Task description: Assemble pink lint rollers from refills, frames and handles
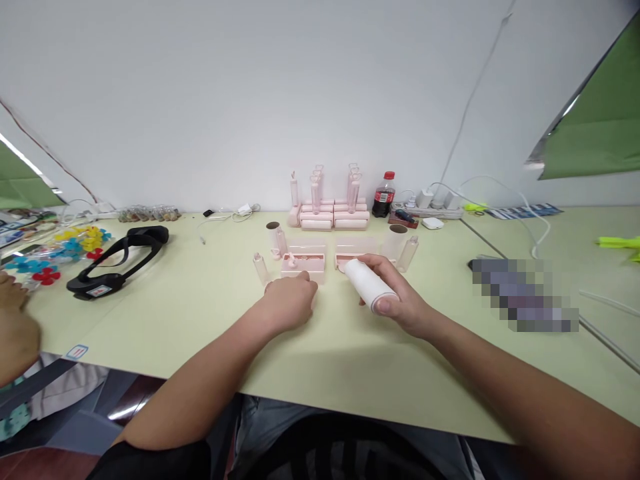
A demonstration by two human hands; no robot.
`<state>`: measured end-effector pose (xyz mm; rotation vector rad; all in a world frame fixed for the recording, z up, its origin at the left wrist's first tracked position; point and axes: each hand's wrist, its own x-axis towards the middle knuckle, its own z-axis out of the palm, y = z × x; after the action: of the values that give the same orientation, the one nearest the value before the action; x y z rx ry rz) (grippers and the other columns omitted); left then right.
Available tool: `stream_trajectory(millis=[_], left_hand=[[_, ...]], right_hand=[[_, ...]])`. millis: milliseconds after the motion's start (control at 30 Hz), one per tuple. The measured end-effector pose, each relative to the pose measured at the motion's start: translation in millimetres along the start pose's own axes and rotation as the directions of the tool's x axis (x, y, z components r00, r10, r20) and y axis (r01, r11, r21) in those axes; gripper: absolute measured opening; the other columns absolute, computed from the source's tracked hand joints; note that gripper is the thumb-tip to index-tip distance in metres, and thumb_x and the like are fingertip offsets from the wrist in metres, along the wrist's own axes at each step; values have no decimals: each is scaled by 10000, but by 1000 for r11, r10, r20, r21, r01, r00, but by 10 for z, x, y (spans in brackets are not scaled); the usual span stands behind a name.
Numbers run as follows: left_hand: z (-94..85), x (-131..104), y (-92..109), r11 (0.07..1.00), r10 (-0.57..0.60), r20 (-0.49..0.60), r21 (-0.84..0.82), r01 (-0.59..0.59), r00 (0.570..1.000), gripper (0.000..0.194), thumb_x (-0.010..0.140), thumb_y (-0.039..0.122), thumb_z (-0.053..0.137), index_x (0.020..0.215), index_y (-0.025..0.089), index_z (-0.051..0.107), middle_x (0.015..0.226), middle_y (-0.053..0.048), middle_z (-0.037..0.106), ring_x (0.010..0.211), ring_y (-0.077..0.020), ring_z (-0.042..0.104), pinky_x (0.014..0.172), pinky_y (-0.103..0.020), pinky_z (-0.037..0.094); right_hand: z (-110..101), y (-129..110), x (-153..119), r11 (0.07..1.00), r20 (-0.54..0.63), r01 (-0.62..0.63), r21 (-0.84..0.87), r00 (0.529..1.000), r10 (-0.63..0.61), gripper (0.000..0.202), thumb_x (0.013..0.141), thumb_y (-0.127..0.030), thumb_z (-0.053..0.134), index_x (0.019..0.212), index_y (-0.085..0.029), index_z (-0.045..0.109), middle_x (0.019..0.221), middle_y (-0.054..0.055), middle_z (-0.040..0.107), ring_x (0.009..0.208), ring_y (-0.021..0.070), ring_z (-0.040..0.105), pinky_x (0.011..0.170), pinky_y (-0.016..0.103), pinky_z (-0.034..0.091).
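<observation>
My right hand [407,310] is wrapped round a white paper roll [367,283], which tilts above the table. My left hand [290,303] is closed, fingers curled down at the front of an open pink case [303,259]; what they grip is hidden. Another open pink case [343,259] lies just beyond the white roll, partly covered by it. Beside my left hand stands a clear pink handle [260,268]. A roll with a cardboard core [273,233] stands behind it, and a second upright roll [395,241] stands behind my right hand next to another clear pink handle [409,253].
Pink lint rollers [327,217] are stacked by the wall, beside a cola bottle [384,195]. A power strip [445,212] with cables lies at back right. A black headset [117,263] and bagged colourful pieces [55,253] lie left, near another person's hand [13,293]. A blurred object [523,293] lies right.
</observation>
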<state>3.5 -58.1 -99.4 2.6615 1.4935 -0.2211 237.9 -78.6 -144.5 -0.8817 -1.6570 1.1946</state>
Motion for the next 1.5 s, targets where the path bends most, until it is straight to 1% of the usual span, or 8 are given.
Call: stream_trajectory(millis=[233,467,667,800,967,1233,1400,1500], left_hand=[[89,31,-45,995,78,-37,-55,-80,996,55,684,133,574,694,170,613,844,-99,619,704,-233,601,584,-310,391],[36,86,-147,882,-17,-186,-466,-72,982,127,741,161,517,669,208,423,608,9,502,542,-152,486,503,-268,289],[47,227,-134,391,-227,-154,-919,-55,962,135,800,228,476,917,240,409,685,56,520,539,-136,595,490,-235,418],[51,260,-1,148,-337,-169,-981,-125,926,289,708,153,478,981,243,443,613,81,469,459,-96,486,455,-209,393],[88,256,188,-74,-307,-198,-970,-230,931,444,593,130,490,1025,231,469,642,78,488,472,-72,435,478,-206,370],[170,238,298,47,-252,-280,-960,-277,926,371,661,161,538,1022,229,486,652,80,434,532,-77,425,525,-209,369],[182,184,365,166,-196,-302,-948,-272,933,348,710,164,532,1046,236,472,711,60,455,580,-94,429,535,-217,382],[204,180,395,201,-182,-313,-940,-276,932,323,738,179,528,1049,240,463,765,47,475,618,-101,450,545,-219,394]], right_hand=[[40,-145,16,913,15,-36,406,999,33,630,723,-713,557,1171,-276,489,1078,69,553,630,157,493,622,392,491],[19,-228,64,810,-35,-151,566,978,207,725,825,-767,188,1194,-234,512,1139,147,634,628,195,541,575,382,474],[-49,-181,109,687,172,-336,644,939,298,862,824,-802,143,1271,-161,504,1151,208,676,643,219,609,641,408,495],[26,-109,67,595,361,-494,634,870,337,795,836,-798,182,1234,-188,500,1028,173,718,643,238,656,670,437,504],[150,20,40,543,542,-648,534,755,369,802,862,-784,142,1301,-185,443,818,115,737,674,275,710,731,465,504],[167,32,28,532,648,-705,469,684,335,819,840,-814,201,1332,-197,419,986,153,737,768,311,734,773,492,498],[203,27,48,506,683,-752,422,631,368,895,846,-814,169,1220,-93,544,956,201,727,808,302,727,845,476,482],[251,8,49,467,658,-743,480,657,368,838,868,-784,209,1217,-104,553,1038,198,706,903,290,708,891,469,466]])
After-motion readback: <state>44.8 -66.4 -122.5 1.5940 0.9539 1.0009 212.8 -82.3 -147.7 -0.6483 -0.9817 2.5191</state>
